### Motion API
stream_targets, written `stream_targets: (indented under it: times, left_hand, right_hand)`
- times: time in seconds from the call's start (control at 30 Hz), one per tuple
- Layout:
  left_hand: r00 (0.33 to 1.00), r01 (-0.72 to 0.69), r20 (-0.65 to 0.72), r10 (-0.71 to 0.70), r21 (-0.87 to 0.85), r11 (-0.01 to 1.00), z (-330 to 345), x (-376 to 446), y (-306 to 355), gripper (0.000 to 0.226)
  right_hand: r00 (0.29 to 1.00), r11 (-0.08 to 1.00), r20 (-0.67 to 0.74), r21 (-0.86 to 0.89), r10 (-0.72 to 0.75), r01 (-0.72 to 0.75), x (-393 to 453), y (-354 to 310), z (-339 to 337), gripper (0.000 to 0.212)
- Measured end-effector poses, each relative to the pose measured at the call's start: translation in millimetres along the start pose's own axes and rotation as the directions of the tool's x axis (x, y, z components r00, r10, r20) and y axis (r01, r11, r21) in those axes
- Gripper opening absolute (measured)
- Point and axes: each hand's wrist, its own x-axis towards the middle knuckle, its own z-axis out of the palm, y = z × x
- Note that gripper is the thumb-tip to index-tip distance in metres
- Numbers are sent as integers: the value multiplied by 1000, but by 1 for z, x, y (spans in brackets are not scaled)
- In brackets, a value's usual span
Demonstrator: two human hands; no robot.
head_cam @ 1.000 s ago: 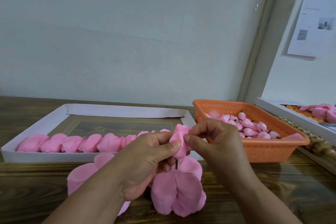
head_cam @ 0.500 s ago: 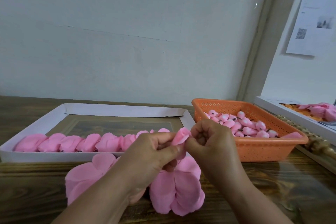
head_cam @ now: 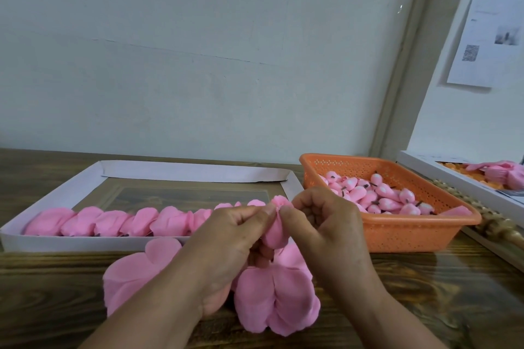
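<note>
Far left of the orange basket point(head_cam: 411, 232), the white tray point(head_cam: 71, 244) holds a row of finished blooms point(head_cam: 113, 222) against its near wall. Closer to me, also left of the basket, loose petals point(head_cam: 133, 275) lie on the table point(head_cam: 425, 292).

Above them I have the left hand point(head_cam: 226, 241), with thumb and forefinger pinching the pink flower point(head_cam: 276, 231) near its top and the lower fingers curled under its base. The flower is held off the table between both hands, just left of the basket's near corner. The right hand point(head_cam: 326, 224) pinches the same petal edge from the other side, fingers tightly curled, in front of the basket's left wall.

What worries me is that the two pinches sit very close together. Pulling them apart unevenly could tear or crease the thin petal. If either pinch loosens, the wrap may spring open. I cannot see the stem, so it could twist unnoticed. A wide right elbow might also nudge the basket of buds point(head_cam: 380, 195).
</note>
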Motion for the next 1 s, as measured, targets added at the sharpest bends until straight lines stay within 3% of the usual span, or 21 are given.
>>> stream_targets:
  times: [0.2, 0.33, 0.43, 0.67, 0.8, 1.0]
  left_hand:
    - [1000, 3, 10, -3, 6, 1000, 2, -1, -2, 34]
    - [998, 41, -42, -43, -45, 998, 2, 0, 1, 34]
    - [997, 47, -64, -49, -35, 998, 0, 0, -1, 35]
    - [999, 42, -28, -42, -13, 999, 2, -1, -1, 37]
    - [996, 64, -57, -67, -43, 997, 2, 0, 0, 33]
    - [997, 36, -71, -39, -47, 998, -3, 2, 0, 39]
  right_hand:
    - [995, 996, -62, -41, 80, -82, 4, 9, 2, 26]
    - [992, 989, 62, 92, 109, -115, 4, 3, -2, 20]
    - [983, 984, 112, 81, 147, -157, 4, 4, -4, 14]
    - [996, 995, -17, 48, 87, -86, 6, 11, -3, 16]
    - [989, 980, -50, 150, 138, -130, 9, 14, -7, 18]
    - [968, 946, 127, 217, 217, -241, 11, 11, -14, 15]
